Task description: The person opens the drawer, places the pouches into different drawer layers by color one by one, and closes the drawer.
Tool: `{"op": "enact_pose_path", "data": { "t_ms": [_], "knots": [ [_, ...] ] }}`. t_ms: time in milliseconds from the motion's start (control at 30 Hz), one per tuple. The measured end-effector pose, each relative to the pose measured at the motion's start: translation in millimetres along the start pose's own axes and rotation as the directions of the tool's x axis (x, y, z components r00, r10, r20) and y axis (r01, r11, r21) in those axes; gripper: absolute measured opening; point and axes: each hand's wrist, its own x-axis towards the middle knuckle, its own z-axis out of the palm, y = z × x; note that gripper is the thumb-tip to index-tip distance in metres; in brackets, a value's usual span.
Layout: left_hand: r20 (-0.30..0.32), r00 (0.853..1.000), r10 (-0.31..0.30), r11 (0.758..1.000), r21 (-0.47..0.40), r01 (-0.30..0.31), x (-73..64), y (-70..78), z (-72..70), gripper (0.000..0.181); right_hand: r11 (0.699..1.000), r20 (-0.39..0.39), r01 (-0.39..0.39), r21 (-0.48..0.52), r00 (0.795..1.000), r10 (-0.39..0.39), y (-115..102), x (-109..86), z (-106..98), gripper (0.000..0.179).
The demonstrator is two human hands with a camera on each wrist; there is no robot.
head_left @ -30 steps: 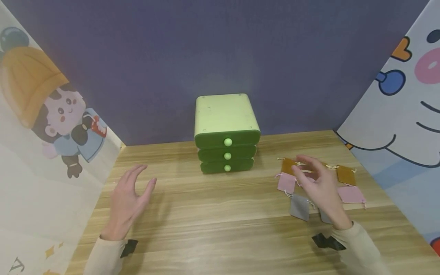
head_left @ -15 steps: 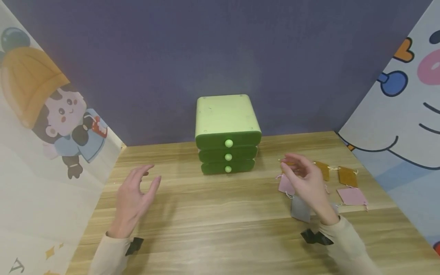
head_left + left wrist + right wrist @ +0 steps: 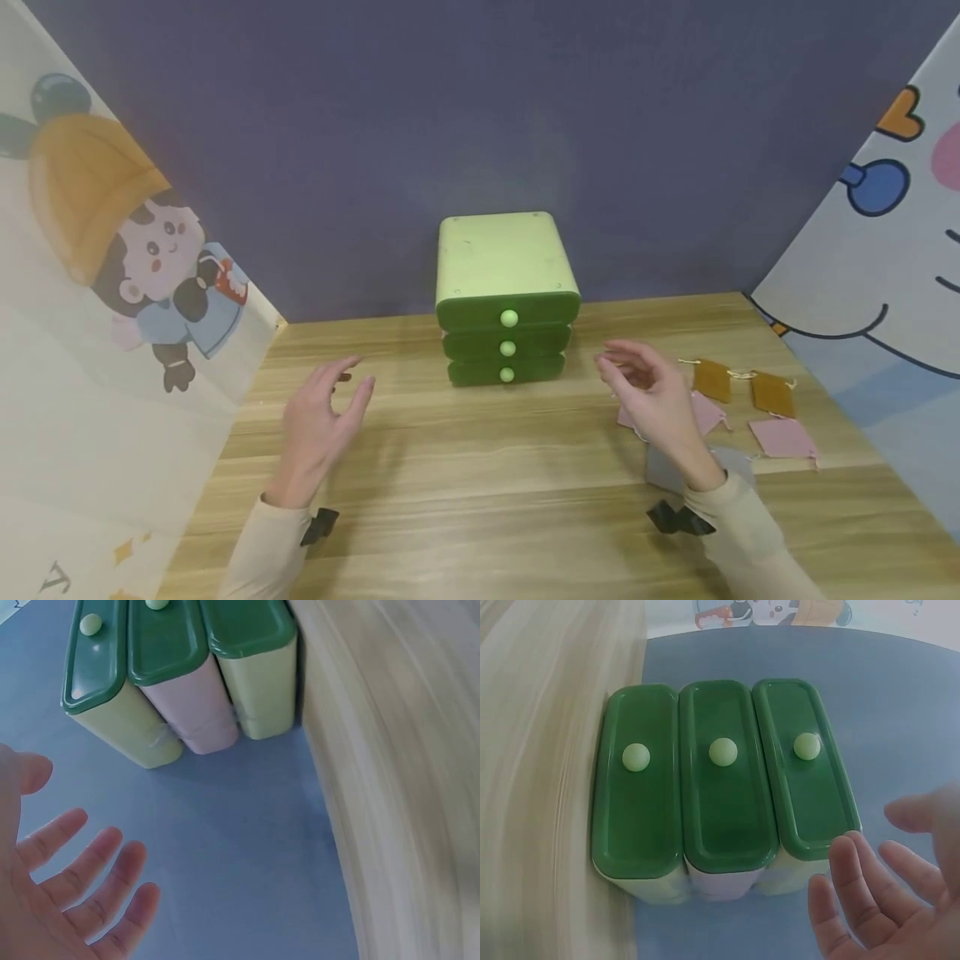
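Observation:
My left hand hovers over the left part of the table with nothing in it, thumb apart from relaxed fingers. Holding nothing, my right hand floats above the left end of a group of small drawstring pouches and hides some of them. Between the hands, at the back, stands a small cabinet with three closed drawers, green fronts and round pale knobs. The right wrist view shows the three drawer fronts beyond the right hand's loosely bent fingers. In the left wrist view the cabinet's side shows, away from the left fingers.
Orange pouches, pink pouches and grey pouches lie on the right of the wooden table. A dark blue wall rises behind the cabinet, with cartoon-printed panels at both sides.
My right hand has moved left, from over the middle of the pouches to their left end. My left hand has shifted a little right. The head view has turned slightly left.

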Motion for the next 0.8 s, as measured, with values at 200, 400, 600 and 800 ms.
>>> {"op": "enact_pose_path", "data": {
  "t_ms": [200,400,600,800],
  "knots": [
    [-0.005,1.0,-0.001,1.0,-0.028,0.001,4.9,6.1,4.8,0.038,1.0,0.019,-0.01,0.011,1.0,0.01,-6,1.4,6,0.027],
    [0.001,1.0,0.0,0.999,-0.04,0.0,5.1,6.0,9.4,0.04,1.0,0.036,-0.003,0.017,0.999,0.003,-11,4.1,12,0.025],
    [0.002,1.0,-0.004,0.999,-0.049,0.004,6.7,4.8,15.1,0.039,1.0,0.055,-0.003,-0.011,0.998,0.004,-10,8.8,19,0.024],
    [-0.008,1.0,0.025,0.998,-0.063,-0.025,9.8,7.1,19.7,0.035,1.0,0.085,-0.009,-0.008,0.996,0.01,-12,12.2,27,0.027]
  ]
}}
